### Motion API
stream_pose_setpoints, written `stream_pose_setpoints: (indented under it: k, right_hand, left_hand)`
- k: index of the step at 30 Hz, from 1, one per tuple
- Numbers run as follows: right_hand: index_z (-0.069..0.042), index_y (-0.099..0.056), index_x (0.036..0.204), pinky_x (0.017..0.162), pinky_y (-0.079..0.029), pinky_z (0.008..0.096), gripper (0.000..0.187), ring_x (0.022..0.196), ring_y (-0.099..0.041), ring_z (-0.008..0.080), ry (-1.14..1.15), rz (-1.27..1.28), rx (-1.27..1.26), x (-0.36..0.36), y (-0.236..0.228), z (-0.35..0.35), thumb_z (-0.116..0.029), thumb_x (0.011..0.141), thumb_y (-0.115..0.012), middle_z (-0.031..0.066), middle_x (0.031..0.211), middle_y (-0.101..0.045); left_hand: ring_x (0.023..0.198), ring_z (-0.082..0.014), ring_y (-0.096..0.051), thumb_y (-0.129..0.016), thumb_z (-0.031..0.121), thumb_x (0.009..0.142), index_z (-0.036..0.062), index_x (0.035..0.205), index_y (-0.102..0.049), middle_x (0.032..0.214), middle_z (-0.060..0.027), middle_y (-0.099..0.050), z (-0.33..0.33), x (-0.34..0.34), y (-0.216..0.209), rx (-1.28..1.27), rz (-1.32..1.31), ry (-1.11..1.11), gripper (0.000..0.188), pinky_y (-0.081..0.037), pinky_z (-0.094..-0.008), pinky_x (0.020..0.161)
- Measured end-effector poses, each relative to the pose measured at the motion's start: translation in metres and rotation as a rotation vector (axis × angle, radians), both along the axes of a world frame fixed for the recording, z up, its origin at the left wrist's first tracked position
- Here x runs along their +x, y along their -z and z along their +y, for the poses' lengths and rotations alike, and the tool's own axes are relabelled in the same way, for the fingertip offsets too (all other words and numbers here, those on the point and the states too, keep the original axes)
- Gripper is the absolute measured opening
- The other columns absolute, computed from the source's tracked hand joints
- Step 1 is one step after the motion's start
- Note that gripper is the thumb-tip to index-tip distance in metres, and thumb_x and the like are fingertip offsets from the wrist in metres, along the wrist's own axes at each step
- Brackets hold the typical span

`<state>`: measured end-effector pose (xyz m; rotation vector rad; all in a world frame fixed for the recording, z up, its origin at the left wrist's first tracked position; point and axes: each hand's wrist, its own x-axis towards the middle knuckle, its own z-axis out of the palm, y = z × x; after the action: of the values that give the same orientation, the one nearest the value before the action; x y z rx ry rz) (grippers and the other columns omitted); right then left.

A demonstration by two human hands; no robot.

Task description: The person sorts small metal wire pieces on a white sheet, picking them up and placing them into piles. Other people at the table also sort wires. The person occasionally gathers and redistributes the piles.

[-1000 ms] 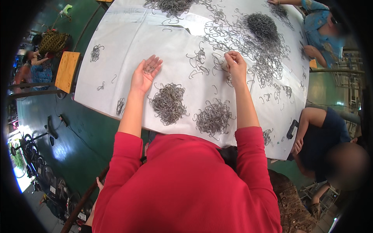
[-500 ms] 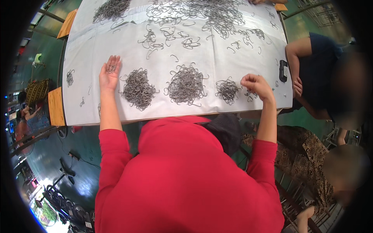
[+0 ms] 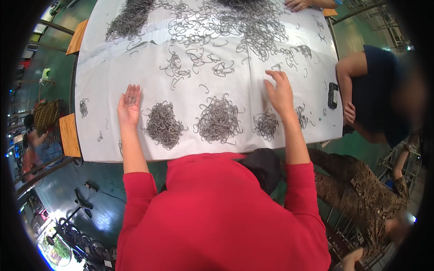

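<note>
My left hand (image 3: 129,112) is held palm up with its fingers stretched out, and several small S-shaped metal hooks (image 3: 131,100) rest across the fingers. Beside it on the white-covered table (image 3: 149,81) lies a heap of grey hooks (image 3: 163,125), with a larger heap (image 3: 219,118) to its right. My right hand (image 3: 281,95) reaches out over the table, thumb and fingers apart and nothing seen in them. Its fingertips are near a loose hook (image 3: 277,67). A smaller heap (image 3: 266,125) lies near my right wrist, and the forearm partly hides a few hooks (image 3: 302,116) beyond it.
A wide spread of hooks (image 3: 257,27) covers the far side, with a dense pile (image 3: 131,20) at far left. A black case (image 3: 332,95) lies at the right edge, near a co-worker's hand (image 3: 349,112). Another person's hand (image 3: 298,4) rests at the far edge.
My right hand has moved away from the small heap, up and to the left, and its pinched fingers have opened. The view has shifted, so the table appears lower. My left hand stays palm up.
</note>
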<state>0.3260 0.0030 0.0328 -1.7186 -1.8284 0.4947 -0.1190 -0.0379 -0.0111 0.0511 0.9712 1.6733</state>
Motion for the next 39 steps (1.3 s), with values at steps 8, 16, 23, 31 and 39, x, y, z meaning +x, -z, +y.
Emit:
stream_pose_setpoints:
  k: [8,16,23,31,39]
  right_hand:
    - [-0.002,-0.048,0.121,0.1,-0.029,0.0474,0.046,0.118,-0.039,0.0363,-0.294,-0.162,-0.041,-0.089,0.012,0.044,-0.023,0.081,-0.059,0.021,0.127,-0.042]
    - [-0.008,-0.043,0.128,0.106,-0.021,0.0478,0.051,0.13,-0.026,0.0368,-0.275,-0.192,0.045,-0.113,0.037,0.083,-0.029,0.084,-0.057,0.0217,0.136,-0.033]
    - [-0.012,-0.042,0.128,0.103,-0.02,0.0563,0.051,0.129,-0.028,0.0346,-0.099,-0.314,-0.07,-0.105,0.026,0.052,-0.027,0.082,-0.058,0.0153,0.138,-0.032]
    - [-0.007,-0.062,0.095,0.077,-0.043,0.0396,0.02,0.091,-0.055,0.0284,0.007,-0.104,-0.062,-0.063,0.021,0.086,-0.016,0.078,-0.06,0.011,0.097,-0.059]
    - [-0.008,-0.067,0.08,0.07,-0.046,0.0383,0.013,0.079,-0.059,0.0272,-0.209,-0.083,-0.154,-0.087,0.017,0.132,-0.019,0.074,-0.064,0.0098,0.083,-0.062]
  left_hand:
    - [0.121,-0.0321,-0.042,-0.033,0.018,0.096,-0.0103,0.124,-0.038,0.124,-0.0202,-0.046,0.0,-0.004,0.006,-0.026,-0.009,-0.014,0.04,-0.04,-0.0396,0.101]
    - [0.121,-0.0308,-0.042,-0.035,0.019,0.096,-0.009,0.125,-0.039,0.125,-0.0179,-0.046,0.002,-0.005,0.003,-0.062,-0.006,-0.026,0.04,-0.04,-0.039,0.101]
    - [0.121,-0.0307,-0.042,-0.035,0.018,0.096,-0.0085,0.126,-0.038,0.125,-0.0175,-0.046,0.0,-0.007,0.001,-0.058,-0.042,-0.008,0.04,-0.04,-0.0393,0.101]
    - [0.121,-0.0304,-0.041,-0.037,0.018,0.095,-0.0086,0.126,-0.038,0.126,-0.0193,-0.045,-0.004,-0.009,-0.001,-0.043,-0.075,-0.006,0.041,-0.04,-0.0383,0.1]
    - [0.123,-0.03,-0.039,-0.035,0.017,0.096,-0.0077,0.128,-0.036,0.127,-0.0182,-0.044,-0.002,-0.009,0.002,-0.015,-0.11,0.013,0.041,-0.039,-0.039,0.102]
